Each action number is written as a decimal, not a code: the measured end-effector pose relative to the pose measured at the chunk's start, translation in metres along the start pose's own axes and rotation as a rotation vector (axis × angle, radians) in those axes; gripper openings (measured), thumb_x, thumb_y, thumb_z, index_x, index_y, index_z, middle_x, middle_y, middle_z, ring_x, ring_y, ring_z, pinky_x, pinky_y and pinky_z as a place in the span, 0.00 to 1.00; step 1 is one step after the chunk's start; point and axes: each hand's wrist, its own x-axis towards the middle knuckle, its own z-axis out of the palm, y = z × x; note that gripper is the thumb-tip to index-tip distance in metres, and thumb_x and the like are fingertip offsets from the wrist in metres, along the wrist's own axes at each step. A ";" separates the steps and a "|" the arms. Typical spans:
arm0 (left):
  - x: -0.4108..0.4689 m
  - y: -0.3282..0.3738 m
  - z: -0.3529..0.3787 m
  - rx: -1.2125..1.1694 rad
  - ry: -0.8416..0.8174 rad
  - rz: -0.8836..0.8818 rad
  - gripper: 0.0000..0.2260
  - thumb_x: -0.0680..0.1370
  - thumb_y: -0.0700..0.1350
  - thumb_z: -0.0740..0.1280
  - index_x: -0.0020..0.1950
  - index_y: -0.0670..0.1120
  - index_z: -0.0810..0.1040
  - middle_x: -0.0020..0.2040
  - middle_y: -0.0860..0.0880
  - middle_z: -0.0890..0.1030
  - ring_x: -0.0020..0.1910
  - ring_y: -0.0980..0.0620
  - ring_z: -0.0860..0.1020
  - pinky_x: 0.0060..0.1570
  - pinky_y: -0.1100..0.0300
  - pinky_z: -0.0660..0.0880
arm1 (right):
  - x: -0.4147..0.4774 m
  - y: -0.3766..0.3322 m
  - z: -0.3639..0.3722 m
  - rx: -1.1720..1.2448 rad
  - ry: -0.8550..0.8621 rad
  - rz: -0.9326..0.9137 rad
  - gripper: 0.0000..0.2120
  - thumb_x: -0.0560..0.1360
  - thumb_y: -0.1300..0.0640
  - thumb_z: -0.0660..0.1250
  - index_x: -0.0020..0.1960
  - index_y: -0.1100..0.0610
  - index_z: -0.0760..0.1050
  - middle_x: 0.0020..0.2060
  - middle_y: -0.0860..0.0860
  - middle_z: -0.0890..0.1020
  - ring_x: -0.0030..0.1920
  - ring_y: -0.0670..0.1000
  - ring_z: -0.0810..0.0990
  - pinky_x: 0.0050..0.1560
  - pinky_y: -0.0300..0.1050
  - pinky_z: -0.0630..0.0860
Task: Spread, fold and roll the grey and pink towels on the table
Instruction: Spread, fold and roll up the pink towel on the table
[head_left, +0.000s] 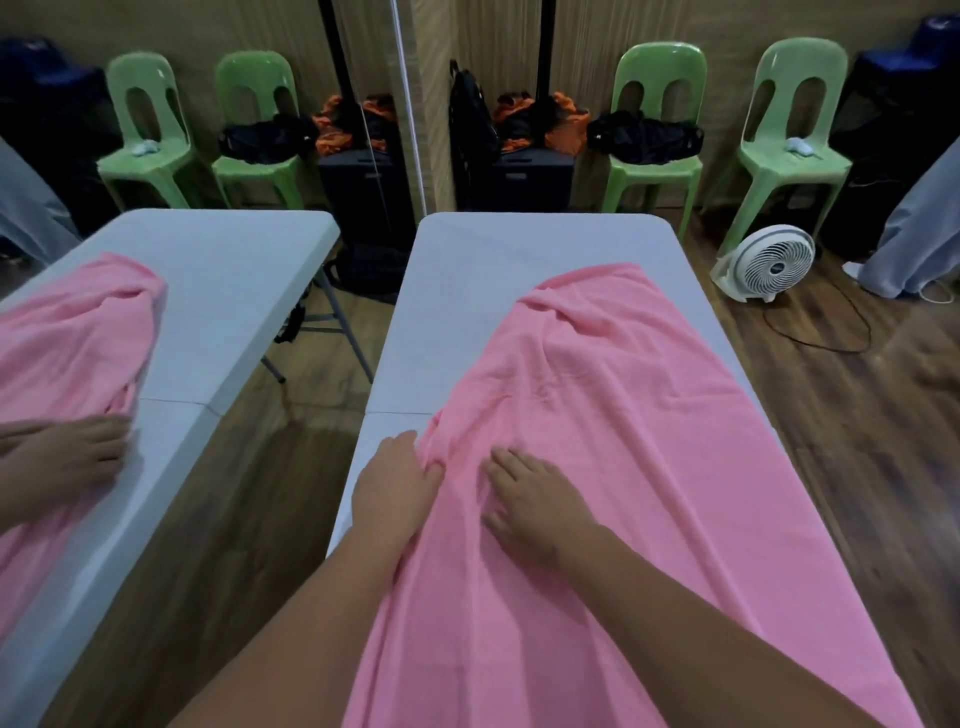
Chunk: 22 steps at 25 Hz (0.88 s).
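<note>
A large pink towel (613, 415) lies lengthwise over the white table (457, 270), wrinkled at its far end and bunched along its left edge. My left hand (395, 488) rests at that left edge, its fingertips tucked into the folds there. My right hand (530, 499) lies flat on top of the towel with fingers spread, a little to the right of the left hand. No grey towel is in view.
A mirror on the left repeats the table, towel and a hand (62, 462). Green plastic chairs (660, 135) with dark bags stand along the back wall. A white floor fan (769, 265) and its cable sit on the wood floor to the right.
</note>
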 end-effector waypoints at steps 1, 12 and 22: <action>0.008 0.005 -0.001 -0.070 -0.022 -0.039 0.12 0.74 0.56 0.66 0.46 0.48 0.75 0.42 0.50 0.78 0.41 0.47 0.76 0.39 0.53 0.71 | 0.014 0.001 -0.004 0.006 0.003 0.003 0.31 0.79 0.45 0.56 0.80 0.53 0.54 0.80 0.52 0.55 0.79 0.54 0.54 0.77 0.54 0.55; 0.041 0.003 -0.039 -0.960 -0.235 -0.258 0.14 0.73 0.50 0.75 0.36 0.46 0.74 0.32 0.49 0.74 0.32 0.52 0.71 0.34 0.59 0.67 | 0.146 -0.034 -0.099 -0.076 -0.327 -0.312 0.07 0.70 0.52 0.66 0.48 0.47 0.74 0.43 0.46 0.79 0.49 0.53 0.78 0.43 0.48 0.73; 0.043 -0.034 -0.042 -0.964 -0.056 -0.260 0.14 0.75 0.50 0.71 0.36 0.47 0.70 0.31 0.51 0.69 0.32 0.52 0.66 0.36 0.56 0.64 | 0.226 -0.042 -0.160 -0.473 -0.689 -0.033 0.19 0.67 0.39 0.72 0.48 0.52 0.77 0.44 0.48 0.80 0.46 0.51 0.80 0.52 0.49 0.75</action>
